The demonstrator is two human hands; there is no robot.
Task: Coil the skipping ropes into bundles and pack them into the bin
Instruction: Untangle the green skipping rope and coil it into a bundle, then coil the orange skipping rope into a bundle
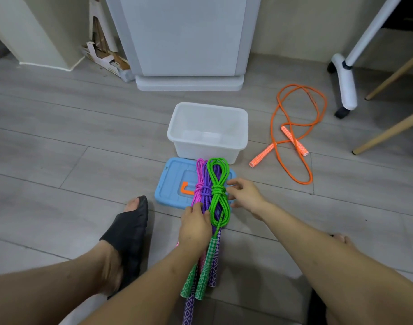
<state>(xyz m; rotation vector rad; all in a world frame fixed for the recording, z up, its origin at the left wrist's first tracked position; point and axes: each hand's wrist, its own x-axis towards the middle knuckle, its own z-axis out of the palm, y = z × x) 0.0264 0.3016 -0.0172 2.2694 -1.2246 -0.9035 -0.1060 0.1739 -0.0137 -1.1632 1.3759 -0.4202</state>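
A grey plank floor (60, 141) fills most of the frame, with a tall pale-grey appliance (184, 38) standing at the upper centre. Just below it, in the middle of the frame, sits the white bin (177, 134), open and upright, nothing visible inside. Touching its near side lies the blue lid (170, 184), flat on the floor, with an orange handle (186, 188).

To the right of the bin, well apart from it, the orange rope (294, 141) sprawls uncoiled in loose loops, both its patterned handles lying on the floor.

Three coiled bundles lie side by side across the right part of the lid, their handles trailing toward the lower centre of the frame: the green rope (218, 188) on the right, the purple rope (205, 191) in the middle, the pink rope (197, 191) on the left (each knotted round its own middle).

The left hand (195, 227) lies on the near ends of the bundles, fingers curled round the pink and purple strands. The right hand (244, 192) sits just right of the green knot, fingers loosely spread, fingertips near or touching the knot; I cannot tell which.

A foot in a black sandal (130, 233) rests at lower left.
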